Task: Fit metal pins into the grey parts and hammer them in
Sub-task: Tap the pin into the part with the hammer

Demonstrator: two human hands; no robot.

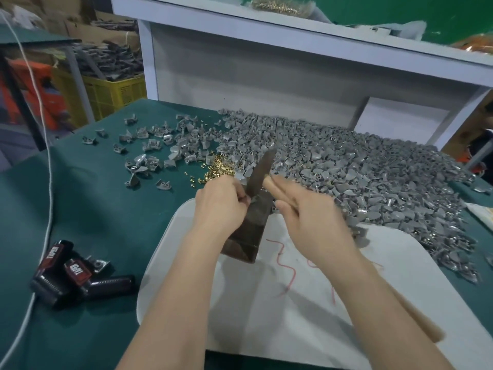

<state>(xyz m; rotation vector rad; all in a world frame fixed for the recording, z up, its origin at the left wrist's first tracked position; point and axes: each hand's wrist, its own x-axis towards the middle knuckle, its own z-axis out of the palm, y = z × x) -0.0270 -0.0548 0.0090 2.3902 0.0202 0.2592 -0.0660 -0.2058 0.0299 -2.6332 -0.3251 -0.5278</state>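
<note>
Counter (93, 214) under green cloth held everything. Grey parts (360, 169) lay heaped across its far right side, reaching the white tray (266, 303) before me. On the tray stood a dark metal block (250, 228). My right hand (314, 225) had its fingers clamped round the handle of the hammer (260, 169), whose head was over the block. My left hand (218, 201) curled its fingers at the block's top; whether they pinched a part I could not tell. Brass pins (218, 169) lay just beyond.

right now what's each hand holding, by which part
Right hand grips the hammer by its wooden handle, close to the head. Left hand curls its fingers at the metal block; what they pinch is hidden.
</note>
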